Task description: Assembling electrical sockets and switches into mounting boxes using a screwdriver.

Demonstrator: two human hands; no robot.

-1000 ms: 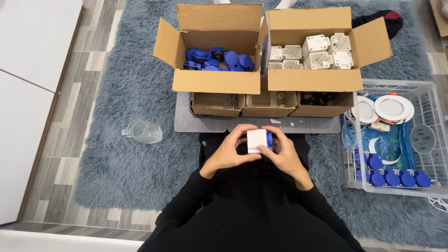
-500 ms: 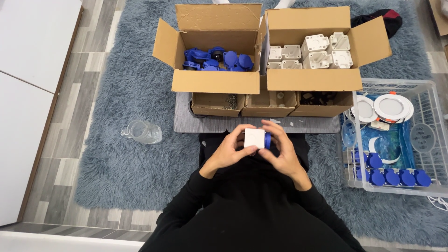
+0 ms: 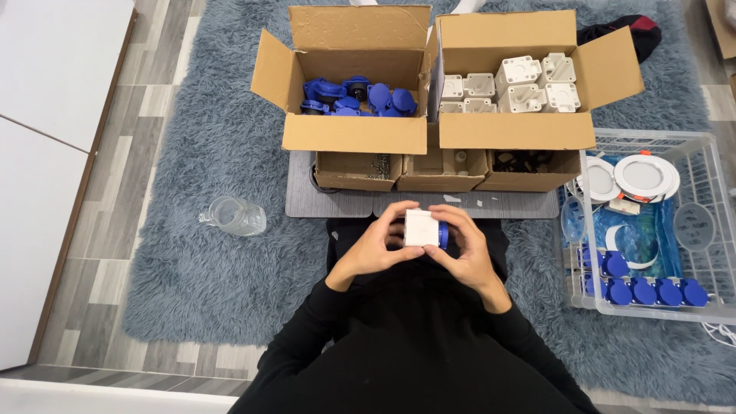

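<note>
Both hands clamp one small white plastic box w/ blue cap [image 3: 423, 228]: left hand [image 3: 374, 247] at 9, right hand [image 3: 465, 249] at 3. I'd keep pressure even, cap seated square.

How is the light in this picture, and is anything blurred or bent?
Head view: light is even and soft, shadows faint; the white block between the left hand and right hand is sharp; the floor boards lean at the left edge, showing wide-lens distortion.

The white block [image 3: 421, 228] has shifted slightly leftward between both hands (its blue cap less exposed).
</note>
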